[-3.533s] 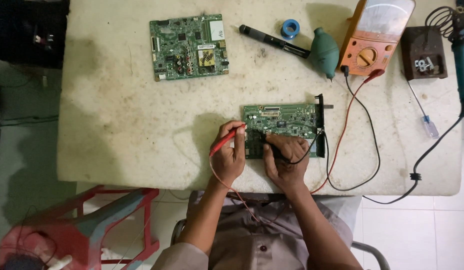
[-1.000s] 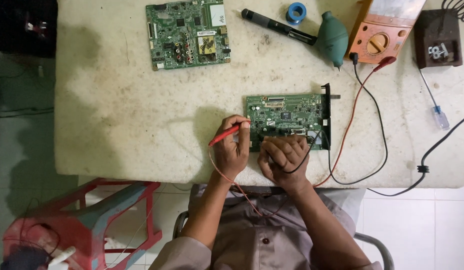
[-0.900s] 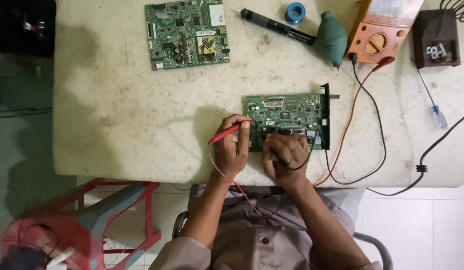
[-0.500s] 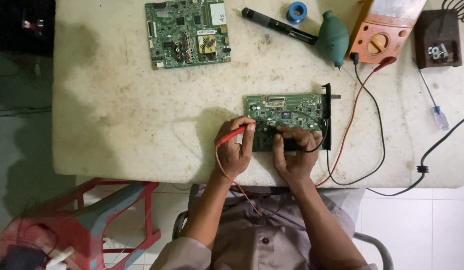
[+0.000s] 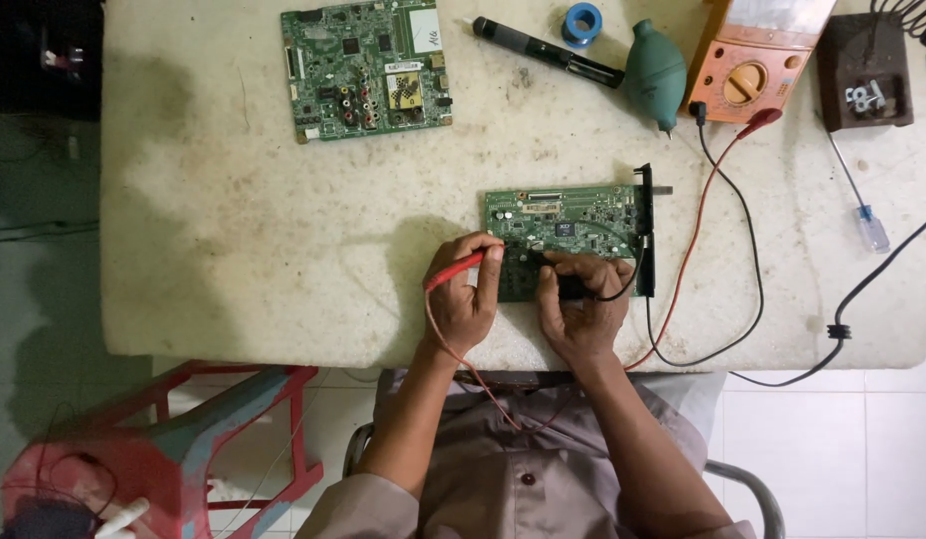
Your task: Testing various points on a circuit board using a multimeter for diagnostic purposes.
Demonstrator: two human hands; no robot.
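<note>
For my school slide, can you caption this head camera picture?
Left hand holds a red probe, right hand a black probe, on a green circuit board.

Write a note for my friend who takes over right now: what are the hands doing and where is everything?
Left hand: holds the red probe, tip on the near circuit board.
Right hand: holds the black probe on the same board.
Both wires run to the orange meter at the table's far edge.
A second board lies far left, untouched.
Done: probes placed. Left: cannot tell from the picture.
</note>
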